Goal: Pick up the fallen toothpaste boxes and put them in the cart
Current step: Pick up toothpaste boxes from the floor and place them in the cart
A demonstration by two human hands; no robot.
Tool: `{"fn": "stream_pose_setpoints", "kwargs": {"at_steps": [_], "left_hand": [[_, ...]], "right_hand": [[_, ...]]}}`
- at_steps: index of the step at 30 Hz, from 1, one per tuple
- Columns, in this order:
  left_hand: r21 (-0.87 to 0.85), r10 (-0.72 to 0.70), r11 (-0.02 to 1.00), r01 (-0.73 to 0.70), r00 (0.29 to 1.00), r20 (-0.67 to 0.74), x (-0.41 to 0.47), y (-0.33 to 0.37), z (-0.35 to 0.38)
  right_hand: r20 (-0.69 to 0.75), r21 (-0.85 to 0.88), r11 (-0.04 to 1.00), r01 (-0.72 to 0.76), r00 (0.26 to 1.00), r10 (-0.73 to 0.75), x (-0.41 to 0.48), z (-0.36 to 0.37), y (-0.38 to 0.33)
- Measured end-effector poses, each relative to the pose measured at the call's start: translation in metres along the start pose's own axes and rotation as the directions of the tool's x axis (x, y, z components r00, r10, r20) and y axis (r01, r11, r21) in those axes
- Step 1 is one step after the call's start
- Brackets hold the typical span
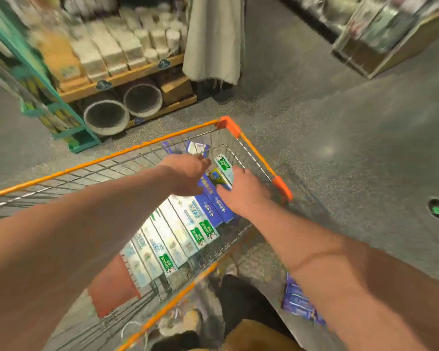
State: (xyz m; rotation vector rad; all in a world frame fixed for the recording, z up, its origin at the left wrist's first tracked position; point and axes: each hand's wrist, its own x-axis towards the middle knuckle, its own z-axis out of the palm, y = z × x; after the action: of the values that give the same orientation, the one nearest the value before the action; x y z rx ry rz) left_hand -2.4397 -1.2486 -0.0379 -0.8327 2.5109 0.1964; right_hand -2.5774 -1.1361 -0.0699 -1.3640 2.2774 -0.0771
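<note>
The big wire shopping cart (256,155) with the orange rim stands on the grey speckled floor (340,122). Along its right wall lies a neat row of long white and green toothpaste boxes (167,239). Some dark blue toothpaste boxes (214,207) lie at the far end of that row.

Both arms reach toward the cart's far right corner. The right hand (245,196) curls its fingers round a small green and white box (224,165), low in that corner. A yellow and blue box (217,176) sits tight against it. The left hand (185,173) is just beside them, fingers stretched out and loose, and seems to hold nothing.

A few fallen blue boxes (299,302) lie on the floor, outside the cart's near right side.

These boxes look light, thin and stiff. I think they would dent if squeezed hard, and the shiny card may slip. It seems best to take them across the long sides, near the middle, a few stacked flat together.
</note>
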Motion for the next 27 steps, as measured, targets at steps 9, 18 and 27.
{"fn": "stream_pose_setpoints", "kwargs": {"at_steps": [9, 18, 27], "left_hand": [[-0.043, 0.130, 0.990, -0.136, 0.984, -0.119, -0.081, 0.118, -0.037], [0.039, 0.268, 0.963, -0.265, 0.956, -0.115, -0.078, 0.295, -0.051], [-0.058, 0.244, 0.966, -0.252, 0.963, -0.118, -0.047, 0.461, -0.030]], "right_hand": [[-0.091, 0.080, 0.994, -0.075, 0.992, 0.082, -0.160, -0.053, 0.073], [-0.156, 0.130, 0.983, -0.127, 0.977, 0.147, -0.254, -0.096, 0.219], [-0.102, 0.076, 0.986, -0.148, 0.983, 0.155, -0.308, -0.106, 0.385]]}}
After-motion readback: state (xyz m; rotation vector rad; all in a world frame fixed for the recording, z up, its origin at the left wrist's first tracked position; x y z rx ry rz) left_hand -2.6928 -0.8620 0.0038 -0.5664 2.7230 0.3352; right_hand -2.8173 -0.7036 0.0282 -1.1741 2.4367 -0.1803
